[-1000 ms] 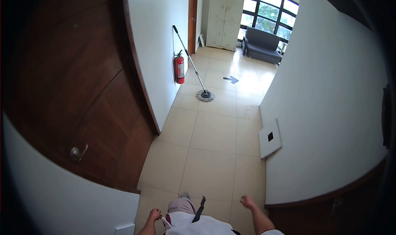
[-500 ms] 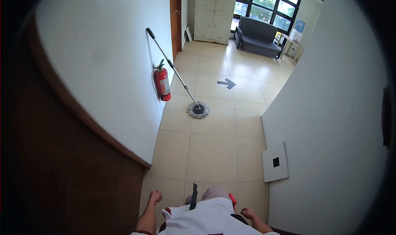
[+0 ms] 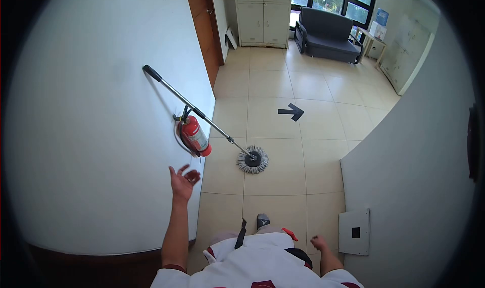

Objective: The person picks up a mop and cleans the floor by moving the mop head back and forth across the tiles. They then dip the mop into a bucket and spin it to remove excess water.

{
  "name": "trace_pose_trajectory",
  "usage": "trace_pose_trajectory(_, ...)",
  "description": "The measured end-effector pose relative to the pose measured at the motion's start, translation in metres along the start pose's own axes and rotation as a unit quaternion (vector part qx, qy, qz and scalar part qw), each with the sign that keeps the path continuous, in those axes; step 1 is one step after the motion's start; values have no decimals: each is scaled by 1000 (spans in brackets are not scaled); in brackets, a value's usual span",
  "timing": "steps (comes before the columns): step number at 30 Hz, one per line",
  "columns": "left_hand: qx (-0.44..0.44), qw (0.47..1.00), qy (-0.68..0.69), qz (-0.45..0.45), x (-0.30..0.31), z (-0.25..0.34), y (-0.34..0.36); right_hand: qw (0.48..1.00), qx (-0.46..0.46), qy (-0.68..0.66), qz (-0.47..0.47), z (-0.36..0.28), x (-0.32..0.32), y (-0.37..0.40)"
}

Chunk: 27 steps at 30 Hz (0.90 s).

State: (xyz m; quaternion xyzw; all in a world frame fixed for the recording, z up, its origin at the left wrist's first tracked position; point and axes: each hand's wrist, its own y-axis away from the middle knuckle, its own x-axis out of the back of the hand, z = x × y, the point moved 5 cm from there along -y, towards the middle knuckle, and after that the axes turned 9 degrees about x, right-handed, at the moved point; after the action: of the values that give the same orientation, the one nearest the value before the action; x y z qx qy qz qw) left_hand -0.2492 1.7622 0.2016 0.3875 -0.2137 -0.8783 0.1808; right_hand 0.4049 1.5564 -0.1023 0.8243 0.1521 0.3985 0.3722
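Observation:
My left hand [image 3: 183,182] is raised in front of the left wall, fingers apart, with nothing in it. Just beyond it a red fire extinguisher [image 3: 194,135] hangs on the wall. A mop [image 3: 177,93] with a black grip and metal pole leans there, its pole passing across the extinguisher. Its round grey string head [image 3: 252,160] rests on the tiles. Low at my right side, my right hand [image 3: 318,243] has its fingers curled; whether anything is inside them is hidden.
White walls flank the tiled floor [image 3: 275,179]. A panel [image 3: 354,232] sits low on the right wall. Farther off are a black floor arrow [image 3: 291,112], a dark sofa [image 3: 327,35], pale cabinets [image 3: 262,20], a wooden door [image 3: 204,30] and a water dispenser [image 3: 379,24].
My left hand has risen and reached forward, its fingers spreading. The mop and extinguisher are closer as my body has moved forward. My right hand stays low and curled.

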Motion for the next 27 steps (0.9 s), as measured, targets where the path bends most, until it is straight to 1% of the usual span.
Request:
trace_pose_trajectory(1,-36,999,-8,-4,-24,36,-13,989,89,41,111,-56,43,-24)
trace_pose_trajectory(2,-74,997,-8,6,-43,71,-29,992,77,-17,96,-110,79,-48)
trace_pose_trajectory(3,-117,993,-15,4,-54,105,-47,989,110,-17,97,-171,113,-65)
trace_pose_trajectory(4,-153,988,-30,14,-63,135,-71,983,141,-8,119,-227,139,-94)
trace_pose_trajectory(5,-174,984,-38,25,-75,164,-88,980,161,-22,110,-279,164,-110)
trace_pose_trajectory(6,-193,979,-48,42,-88,193,-108,975,186,-7,122,-332,188,-120)
trace_pose_trajectory(8,-208,972,-69,87,-101,235,-151,956,256,-27,142,-421,211,-141)
trace_pose_trajectory(9,-216,969,-66,105,-101,250,-173,951,280,-50,119,-458,211,-149)
trace_pose_trajectory(10,-212,970,-62,100,-99,259,-196,944,307,-73,99,-495,207,-157)
trace_pose_trajectory(12,-214,969,-44,114,-95,282,-236,938,335,-63,56,-559,188,-169)
trace_pose_trajectory(13,-209,970,-43,113,-91,289,-257,935,348,-69,16,-590,176,-171)
trace_pose_trajectory(14,-210,975,-53,57,-90,293,-280,926,377,-32,-7,-616,160,-186)
trace_pose_trajectory(15,-212,975,-60,0,-87,294,-301,927,368,-24,-64,-641,141,-196)
trace_pose_trajectory(16,-206,977,-35,-42,-83,304,-321,909,407,-12,-90,-671,127,-203)
trace_pose_trajectory(17,-224,973,-16,-56,-96,310,-323,894,435,28,-102,-709,118,-201)
trace_pose_trajectory(18,-228,961,-68,-138,-106,314,-327,883,457,33,-106,-738,108,-205)
trace_pose_trajectory(19,-229,941,-117,-220,-110,318,-328,879,468,39,-84,-767,100,-206)
trace_pose_trajectory(20,-223,928,-158,-255,-110,317,-329,873,482,23,-69,-797,96,-202)
trace_pose_trajectory(21,-218,911,-197,-289,-107,311,-327,870,487,43,-55,-817,83,-206)
trace_pose_trajectory(22,-229,900,-227,-292,-115,311,-310,864,498,65,-41,-840,76,-207)
trace_pose_trajectory(23,-242,888,-258,-294,-128,310,-288,854,513,71,-51,-858,70,-203)
trace_pose_trajectory(24,-273,889,-242,-277,-138,312,-264,844,528,75,-59,-870,60,-201)
trace_pose_trajectory(26,-334,887,-193,-253,-143,323,-220,810,571,60,-121,-884,43,-190)
trace_pose_trajectory(27,-366,883,-158,-247,-141,328,-200,811,560,21,-166,-886,41,-184)
